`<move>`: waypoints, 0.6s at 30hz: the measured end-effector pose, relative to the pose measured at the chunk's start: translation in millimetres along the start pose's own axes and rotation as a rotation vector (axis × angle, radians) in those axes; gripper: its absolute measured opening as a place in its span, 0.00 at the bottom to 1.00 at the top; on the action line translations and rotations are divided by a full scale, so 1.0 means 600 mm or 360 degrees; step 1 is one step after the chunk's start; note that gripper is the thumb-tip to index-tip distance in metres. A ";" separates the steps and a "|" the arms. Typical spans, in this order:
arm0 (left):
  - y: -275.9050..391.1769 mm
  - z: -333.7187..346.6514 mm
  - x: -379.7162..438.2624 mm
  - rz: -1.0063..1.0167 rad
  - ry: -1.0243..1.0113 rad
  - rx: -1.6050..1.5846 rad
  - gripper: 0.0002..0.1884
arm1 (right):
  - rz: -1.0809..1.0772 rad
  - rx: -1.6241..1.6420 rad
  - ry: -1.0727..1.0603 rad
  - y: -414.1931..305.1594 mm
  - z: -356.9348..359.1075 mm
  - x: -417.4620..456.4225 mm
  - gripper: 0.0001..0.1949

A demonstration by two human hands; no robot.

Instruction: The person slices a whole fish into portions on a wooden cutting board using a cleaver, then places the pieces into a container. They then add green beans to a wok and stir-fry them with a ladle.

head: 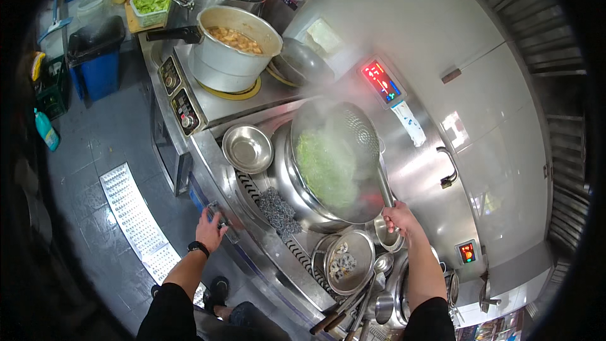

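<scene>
My right hand (400, 220) grips the long metal handle of a perforated skimmer (362, 128). The skimmer's bowl is at the far right side of a large steel wok (279, 180). Chopped leafy greens (326, 168) lie in the wok, partly veiled by steam. My left hand (210, 232), with a dark watch at the wrist, is at a control (220, 218) on the stove's front panel. Its fingers are spread; whether they touch the control is unclear.
A steel bowl (248, 149) and a metal scouring pad (278, 213) sit beside the wok. A strainer (349, 263) holding lotus root slices and several ladles (382, 263) lie nearer me. A pressure cooker pot (236, 59) of brown food stands on the left hob. Lit displays (381, 80) line the wall.
</scene>
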State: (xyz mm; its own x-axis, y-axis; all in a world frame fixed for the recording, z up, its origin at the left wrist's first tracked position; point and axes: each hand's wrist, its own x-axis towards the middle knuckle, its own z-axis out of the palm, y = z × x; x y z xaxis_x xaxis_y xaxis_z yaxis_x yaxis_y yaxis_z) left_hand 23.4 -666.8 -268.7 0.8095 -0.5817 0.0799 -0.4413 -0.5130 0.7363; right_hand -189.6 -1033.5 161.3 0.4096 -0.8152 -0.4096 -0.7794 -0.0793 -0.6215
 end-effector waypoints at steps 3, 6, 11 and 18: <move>-0.037 -0.002 0.043 -0.0296 0.0260 -0.0066 0.34 | -0.0165 -0.0266 -0.0058 -0.021 0.002 -0.009 0.06; -0.030 -0.047 0.071 -0.0500 0.0129 0.0057 0.34 | -0.0241 -0.0712 -0.0012 0.008 -0.027 -0.018 0.11; -0.070 -0.055 -0.024 -0.0584 -0.0185 0.0103 0.23 | -0.0721 -0.1711 0.0475 0.045 -0.066 -0.084 0.17; -0.229 -0.216 -0.524 -0.1007 -0.0278 0.0026 0.21 | -0.0588 -0.1534 0.0665 0.095 -0.150 -0.154 0.17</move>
State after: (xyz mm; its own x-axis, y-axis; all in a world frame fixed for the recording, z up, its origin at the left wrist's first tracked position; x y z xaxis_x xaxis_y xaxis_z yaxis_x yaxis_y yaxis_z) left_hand -120.5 -331.8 -307.8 0.8405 -0.2576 -0.4767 0.0927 -0.7985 0.5948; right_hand -314.2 -1014.3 223.9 0.6419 -0.7642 0.0633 -0.7590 -0.6214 0.1941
